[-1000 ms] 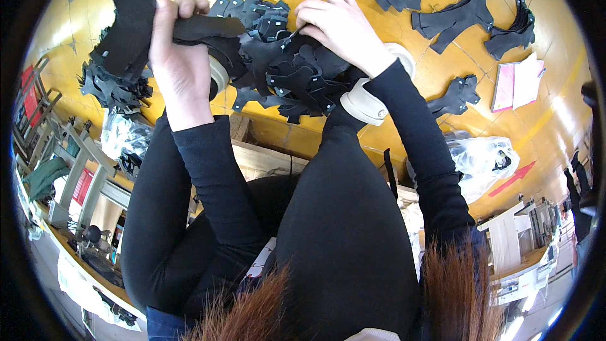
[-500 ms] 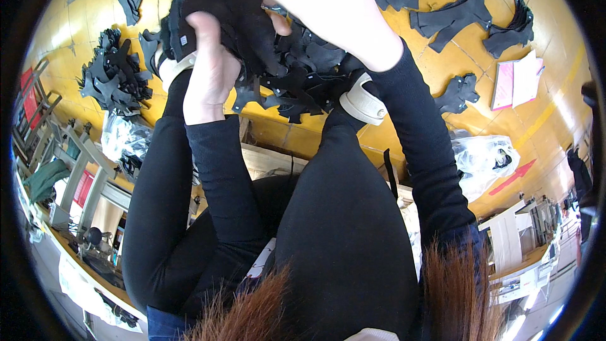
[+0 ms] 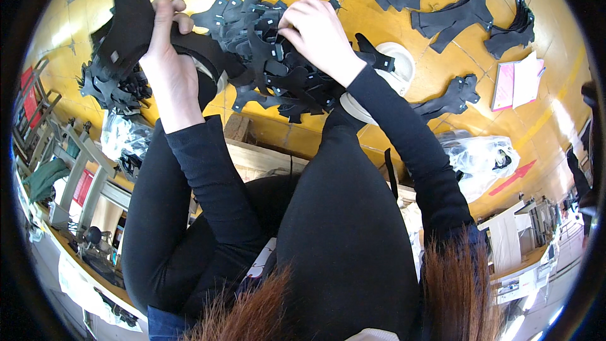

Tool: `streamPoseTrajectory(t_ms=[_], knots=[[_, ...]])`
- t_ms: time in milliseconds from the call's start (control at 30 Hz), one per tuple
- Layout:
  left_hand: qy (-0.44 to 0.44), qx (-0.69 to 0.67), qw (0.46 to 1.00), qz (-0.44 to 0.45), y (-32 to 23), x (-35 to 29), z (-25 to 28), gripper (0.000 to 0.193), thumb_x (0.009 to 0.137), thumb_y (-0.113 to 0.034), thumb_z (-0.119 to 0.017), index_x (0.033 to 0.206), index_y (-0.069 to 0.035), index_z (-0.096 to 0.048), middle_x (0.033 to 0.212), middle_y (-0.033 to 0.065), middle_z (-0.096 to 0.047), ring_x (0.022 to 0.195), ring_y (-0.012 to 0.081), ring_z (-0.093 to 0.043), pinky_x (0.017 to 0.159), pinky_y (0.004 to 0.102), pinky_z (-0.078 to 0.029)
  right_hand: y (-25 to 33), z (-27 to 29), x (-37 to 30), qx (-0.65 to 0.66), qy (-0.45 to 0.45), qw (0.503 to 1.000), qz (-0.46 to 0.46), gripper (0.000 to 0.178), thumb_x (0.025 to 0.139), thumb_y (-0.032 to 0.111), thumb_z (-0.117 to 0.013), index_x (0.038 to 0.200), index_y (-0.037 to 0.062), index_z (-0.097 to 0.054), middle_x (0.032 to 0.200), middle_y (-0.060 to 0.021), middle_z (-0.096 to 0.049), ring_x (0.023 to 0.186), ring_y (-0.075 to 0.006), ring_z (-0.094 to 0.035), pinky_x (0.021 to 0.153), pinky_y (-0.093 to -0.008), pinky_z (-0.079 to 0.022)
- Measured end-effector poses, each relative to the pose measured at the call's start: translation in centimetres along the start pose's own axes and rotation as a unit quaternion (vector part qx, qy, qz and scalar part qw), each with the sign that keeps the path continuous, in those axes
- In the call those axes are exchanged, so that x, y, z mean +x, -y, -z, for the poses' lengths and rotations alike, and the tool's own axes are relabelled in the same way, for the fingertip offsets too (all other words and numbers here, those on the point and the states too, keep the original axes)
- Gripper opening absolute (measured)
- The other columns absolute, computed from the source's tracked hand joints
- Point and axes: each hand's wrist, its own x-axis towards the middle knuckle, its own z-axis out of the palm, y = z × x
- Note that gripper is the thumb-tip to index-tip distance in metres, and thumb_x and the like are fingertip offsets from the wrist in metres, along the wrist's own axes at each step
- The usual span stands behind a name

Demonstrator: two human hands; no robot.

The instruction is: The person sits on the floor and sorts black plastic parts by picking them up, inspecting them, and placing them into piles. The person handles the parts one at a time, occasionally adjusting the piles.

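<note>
My left hand (image 3: 169, 69) is closed on several black cut pieces (image 3: 129, 31), curved and flat, some with a small pale label; they hang above the floor at the left. In the middle lies a heap of similar black pieces (image 3: 255, 50), many with small pale labels. My right hand (image 3: 319, 35) reaches over the heap's right side with its fingers bent downward and drawn together at a black piece. Whether the fingertips grip it cannot be made out.
Another pile of black pieces (image 3: 117, 91) lies at the left. Sorted black stacks (image 3: 457, 16) rest on the yellow floor (image 3: 454, 60) at the right. Beyond are a pink-edged notebook (image 3: 505, 85) and a clear plastic bag (image 3: 483, 155). A white sandal (image 3: 401, 66) borders the heap.
My left hand has moved left with the black pieces. The right hand has left them and come down over the heap, which now shows more fully.
</note>
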Motion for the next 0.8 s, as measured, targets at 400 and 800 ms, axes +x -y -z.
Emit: streamPoseTrajectory(t_ms=[400, 800], knots=[[0.165, 0.273, 0.945, 0.067, 1.5, -0.8, -0.6, 0.026, 0.098, -0.025, -0.058, 0.101, -0.002, -0.069, 0.084, 0.0038, -0.069, 0.067, 0.0089, -0.046, 0.066, 0.024, -0.038, 3.7, 5.8, -1.4, 0.212, 0.006, 0.974, 0.078, 0.013, 0.09, 0.02, -0.066, 0.1, 0.0125, -0.066, 0.093, -0.002, -0.068, 0.087, -0.0224, -0.063, 0.084, -0.0344, -0.049], [0.259, -0.138, 0.954, 0.067, 1.6, -0.7, -0.2, 0.076, 0.088, -0.071, -0.052, 0.122, -0.002, -0.054, 0.087, -0.0006, -0.048, 0.081, 0.0148, -0.045, 0.076, 0.0301, -0.039, 3.1, 3.1, 7.0, 0.392, -0.112, 0.903, -0.134, 0.023, 0.09, 0.013, -0.069, 0.109, 0.0021, -0.064, 0.092, -0.0057, -0.069, 0.081, -0.0141, -0.064, 0.074, -0.0263, -0.05]])
